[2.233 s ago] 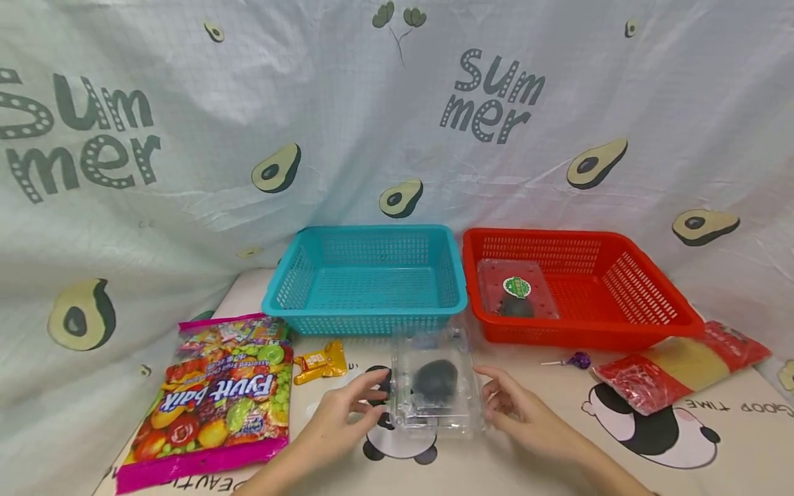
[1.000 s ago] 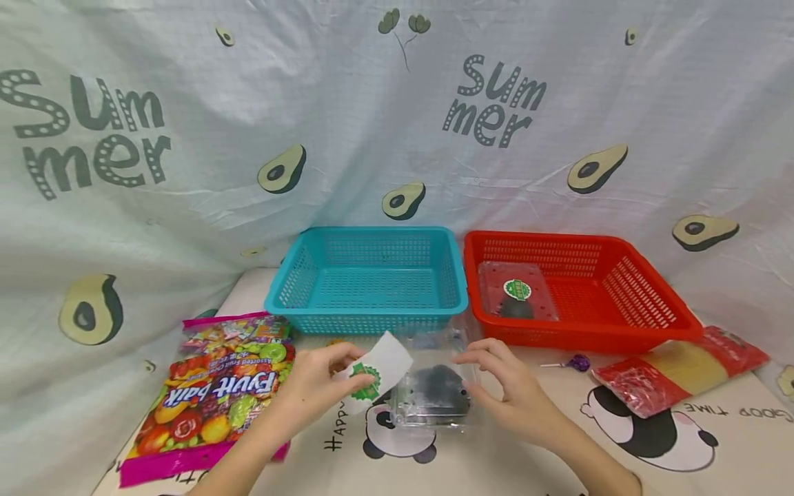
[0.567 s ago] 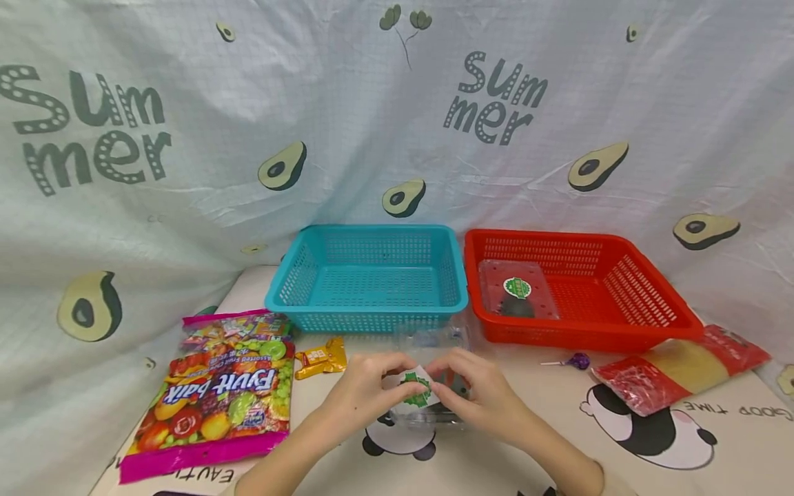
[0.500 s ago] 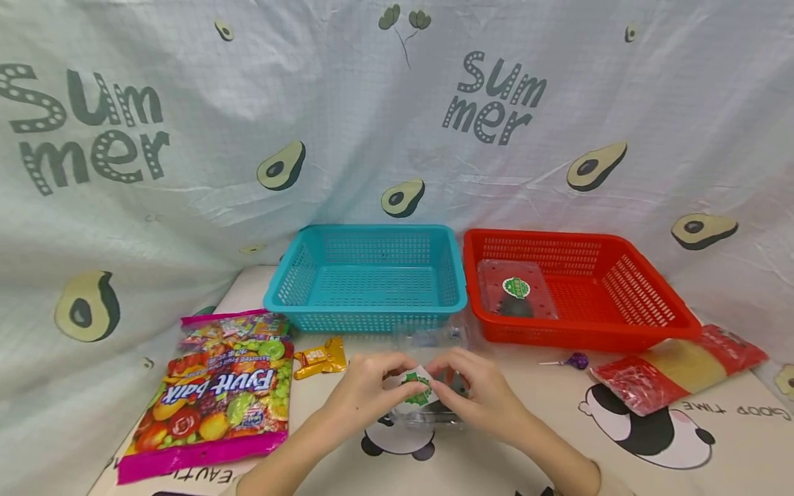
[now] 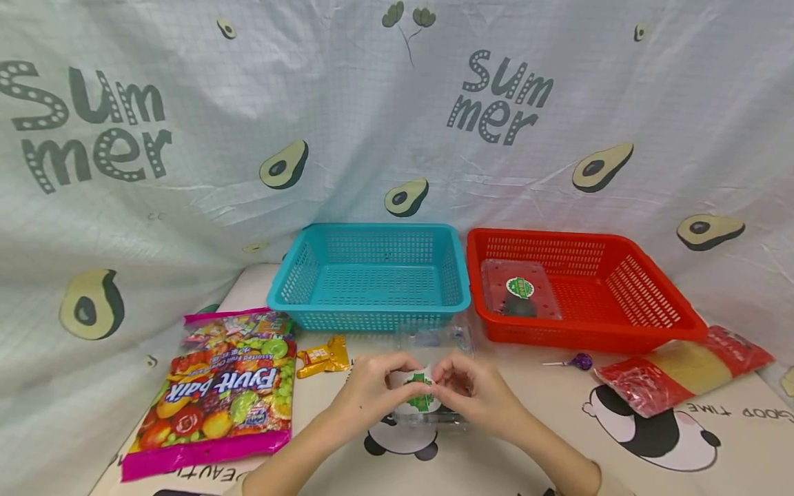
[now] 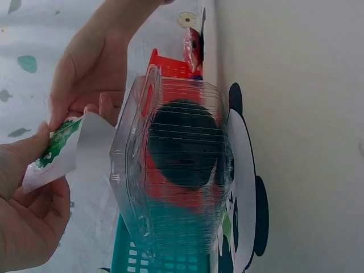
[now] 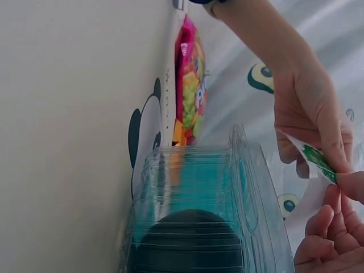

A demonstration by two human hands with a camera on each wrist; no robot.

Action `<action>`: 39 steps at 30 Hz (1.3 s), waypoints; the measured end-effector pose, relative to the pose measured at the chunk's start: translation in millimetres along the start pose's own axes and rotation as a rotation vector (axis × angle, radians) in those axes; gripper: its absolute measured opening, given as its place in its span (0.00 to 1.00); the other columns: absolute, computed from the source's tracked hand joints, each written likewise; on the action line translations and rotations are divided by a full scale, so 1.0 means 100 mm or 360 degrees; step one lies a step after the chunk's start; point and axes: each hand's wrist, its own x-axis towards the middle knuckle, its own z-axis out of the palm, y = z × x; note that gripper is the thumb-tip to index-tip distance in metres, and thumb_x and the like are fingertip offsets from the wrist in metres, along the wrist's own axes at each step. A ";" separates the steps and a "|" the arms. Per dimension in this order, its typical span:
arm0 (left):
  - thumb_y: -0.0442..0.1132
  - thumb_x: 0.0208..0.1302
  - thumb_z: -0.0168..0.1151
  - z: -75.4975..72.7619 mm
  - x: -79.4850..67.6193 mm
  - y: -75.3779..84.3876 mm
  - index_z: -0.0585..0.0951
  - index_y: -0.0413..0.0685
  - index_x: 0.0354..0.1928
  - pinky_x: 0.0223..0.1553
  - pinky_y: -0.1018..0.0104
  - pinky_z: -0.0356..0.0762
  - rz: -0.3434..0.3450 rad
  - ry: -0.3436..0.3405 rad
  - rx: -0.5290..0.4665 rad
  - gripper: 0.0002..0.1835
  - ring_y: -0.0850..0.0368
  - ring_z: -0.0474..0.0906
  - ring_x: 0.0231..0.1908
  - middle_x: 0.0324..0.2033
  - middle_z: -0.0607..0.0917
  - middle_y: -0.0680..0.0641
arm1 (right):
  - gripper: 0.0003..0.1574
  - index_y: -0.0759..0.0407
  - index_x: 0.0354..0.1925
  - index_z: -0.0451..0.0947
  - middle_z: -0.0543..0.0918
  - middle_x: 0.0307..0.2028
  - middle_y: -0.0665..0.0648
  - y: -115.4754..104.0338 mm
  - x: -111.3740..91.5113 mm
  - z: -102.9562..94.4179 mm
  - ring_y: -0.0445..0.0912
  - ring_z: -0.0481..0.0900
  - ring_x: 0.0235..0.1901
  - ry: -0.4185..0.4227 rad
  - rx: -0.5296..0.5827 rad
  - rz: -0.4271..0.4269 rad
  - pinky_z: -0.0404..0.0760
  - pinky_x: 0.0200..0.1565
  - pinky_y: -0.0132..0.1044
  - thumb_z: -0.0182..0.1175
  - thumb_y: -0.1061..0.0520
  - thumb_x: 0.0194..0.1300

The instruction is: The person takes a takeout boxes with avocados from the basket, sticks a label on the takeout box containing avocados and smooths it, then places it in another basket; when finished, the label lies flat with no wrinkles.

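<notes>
My left hand and right hand meet at the middle of the table. Between them they pinch a green sticker on white backing paper, thumbs and fingertips at its edge. Behind and below the hands stands a clear plastic clamshell box, partly hidden in the head view. Both wrist views show its ribbed side; the left one shows a dark oval, avocado-like fruit inside. Seen from the right wrist, the sticker is held above the level of the box's lid.
Behind the box are a blue basket and a red basket. A labelled clear box sits in the red one. At left lie a candy bag and an orange-wrapped sweet; at right, a lollipop and a red-yellow packet.
Earlier both hands were beside the box, without the sticker. The left hand then brought the sticker in from the left, and the right hand joined it. Lately the sticker has turned slightly between the fingers.
</notes>
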 end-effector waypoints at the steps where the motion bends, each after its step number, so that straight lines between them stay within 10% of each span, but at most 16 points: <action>1: 0.50 0.48 0.64 0.00 0.00 0.00 0.81 0.51 0.30 0.12 0.78 0.61 -0.0019 -0.0017 -0.0011 0.12 0.74 0.59 0.13 0.18 0.79 0.59 | 0.07 0.59 0.30 0.72 0.73 0.22 0.52 0.01 0.00 0.00 0.38 0.65 0.19 -0.0019 0.0026 0.0025 0.67 0.18 0.27 0.60 0.67 0.53; 11: 0.45 0.58 0.58 -0.19 0.03 -0.03 0.80 0.53 0.32 0.26 0.73 0.76 -0.0117 -0.0048 -0.0158 0.06 0.68 0.75 0.23 0.25 0.82 0.56 | 0.04 0.52 0.31 0.75 0.74 0.24 0.46 0.27 -0.01 -0.08 0.39 0.69 0.23 0.0074 -0.0138 0.0330 0.71 0.24 0.28 0.61 0.59 0.55; 30: 0.37 0.54 0.62 -0.30 0.05 -0.09 0.83 0.52 0.32 0.27 0.73 0.76 -0.0266 -0.0079 -0.0043 0.03 0.68 0.76 0.26 0.26 0.83 0.56 | 0.04 0.52 0.33 0.74 0.76 0.27 0.49 0.31 -0.03 -0.16 0.41 0.71 0.26 0.0090 -0.0057 0.0300 0.74 0.27 0.29 0.59 0.56 0.57; 39: 0.38 0.54 0.62 -0.65 -0.06 -0.33 0.81 0.50 0.30 0.25 0.73 0.74 -0.0678 0.0192 0.0200 0.02 0.62 0.76 0.24 0.23 0.82 0.54 | 0.10 0.57 0.35 0.74 0.77 0.30 0.58 0.40 0.03 -0.26 0.50 0.73 0.29 0.0138 0.0122 0.0643 0.77 0.32 0.32 0.58 0.52 0.59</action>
